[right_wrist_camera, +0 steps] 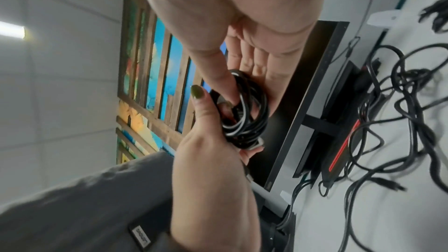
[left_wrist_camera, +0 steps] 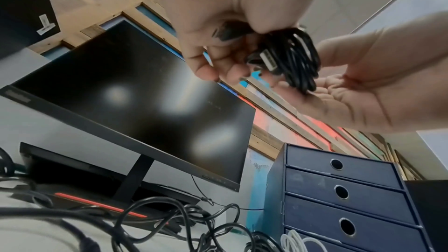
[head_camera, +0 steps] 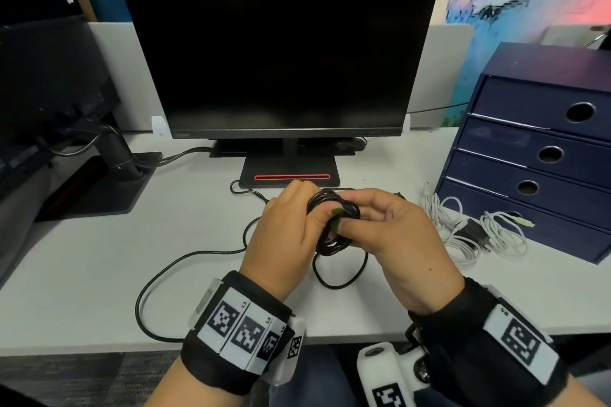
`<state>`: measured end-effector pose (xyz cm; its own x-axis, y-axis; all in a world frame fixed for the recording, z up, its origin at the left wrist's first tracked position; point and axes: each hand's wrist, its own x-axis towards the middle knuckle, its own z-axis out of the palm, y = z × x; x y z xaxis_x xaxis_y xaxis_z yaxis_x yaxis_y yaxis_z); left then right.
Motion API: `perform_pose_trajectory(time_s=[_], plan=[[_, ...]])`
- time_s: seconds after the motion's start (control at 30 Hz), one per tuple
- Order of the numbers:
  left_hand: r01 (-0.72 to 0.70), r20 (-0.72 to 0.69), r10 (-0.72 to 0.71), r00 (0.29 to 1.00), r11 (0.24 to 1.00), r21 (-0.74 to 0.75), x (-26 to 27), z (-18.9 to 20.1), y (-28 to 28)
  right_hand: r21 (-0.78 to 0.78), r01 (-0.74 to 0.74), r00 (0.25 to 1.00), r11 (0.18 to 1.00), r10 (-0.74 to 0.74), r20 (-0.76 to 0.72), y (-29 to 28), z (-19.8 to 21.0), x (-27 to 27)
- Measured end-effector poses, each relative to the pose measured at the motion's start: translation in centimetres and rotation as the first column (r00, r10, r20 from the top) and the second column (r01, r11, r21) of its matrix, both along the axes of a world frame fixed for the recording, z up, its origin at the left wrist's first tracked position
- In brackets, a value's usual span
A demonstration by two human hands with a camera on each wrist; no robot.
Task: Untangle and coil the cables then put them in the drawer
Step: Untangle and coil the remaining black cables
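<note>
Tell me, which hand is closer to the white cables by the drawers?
Right. The right hand sits just beside the white cables, while the left hand is farther away, beyond the black cable coil both hold.

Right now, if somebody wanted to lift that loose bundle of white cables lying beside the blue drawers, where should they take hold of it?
Probably from above, pinching across the middle of the loose white cable bundle where the loops overlap around the dark plug. It lies flat on the white desk against the dark blue drawer unit, so the near, open side looks easiest.
</note>
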<state>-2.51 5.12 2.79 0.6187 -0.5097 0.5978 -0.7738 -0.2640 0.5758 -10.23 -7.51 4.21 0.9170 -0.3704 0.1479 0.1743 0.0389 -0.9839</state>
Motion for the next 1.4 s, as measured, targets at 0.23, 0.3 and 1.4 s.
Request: perform_pose_trajectory(time_s=[0.23,0.3,1.4], plan=[[-0.014,-0.028,0.014,1.000,1.000,0.001,0.1,-0.2,0.6,0.185,-0.025,0.999,0.982,0.031,-0.033,0.1,0.2,0.0],[-0.024,-0.049,0.024,0.999,1.000,-0.002,0.0,-0.3,0.8,0.213,-0.038,0.998,0.976,0.047,-0.037,0.2,0.2,0.0],[-0.108,-0.234,0.082,0.969,0.989,-0.098,-0.7,0.1,1.0,-0.188,-0.005,0.995,0.982,-0.014,-0.098,1.0,-0.3,0.4]])
